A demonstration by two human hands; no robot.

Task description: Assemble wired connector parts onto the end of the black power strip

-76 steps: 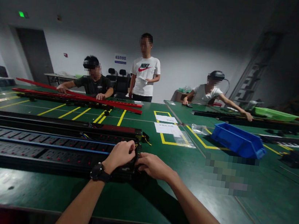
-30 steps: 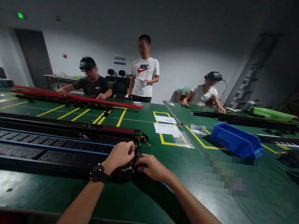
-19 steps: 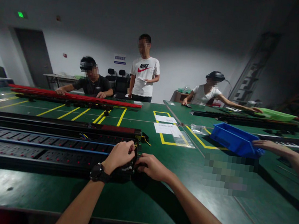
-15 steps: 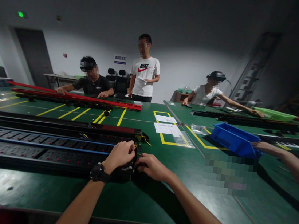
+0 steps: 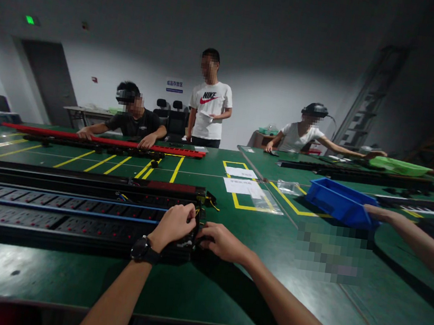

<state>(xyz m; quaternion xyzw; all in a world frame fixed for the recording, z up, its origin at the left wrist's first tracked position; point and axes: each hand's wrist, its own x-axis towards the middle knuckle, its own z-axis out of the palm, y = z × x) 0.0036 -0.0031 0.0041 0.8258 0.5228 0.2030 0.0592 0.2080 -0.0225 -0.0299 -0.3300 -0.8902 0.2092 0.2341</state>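
Long black slotted units with red dots, which look like power strips, lie side by side across the left of the table. A blue strip runs along them. My left hand, with a dark watch at the wrist, rests over their right end, its fingers curled in a pinch. From the right, my right hand pinches at the same end. What the fingers hold is too small and dark to make out. Yellow and black wires stick out just beyond the far unit's end.
A co-worker's hand touches a blue bin at right. Across the green table, a person handles a red rail; another reaches over a green tray. Paper sheets lie mid-table. One person stands behind.
My hands keep nearly the same place. Across the table, the red rail has been lowered level and shifted slightly left. The far-right person's hand has risen by the green tray.
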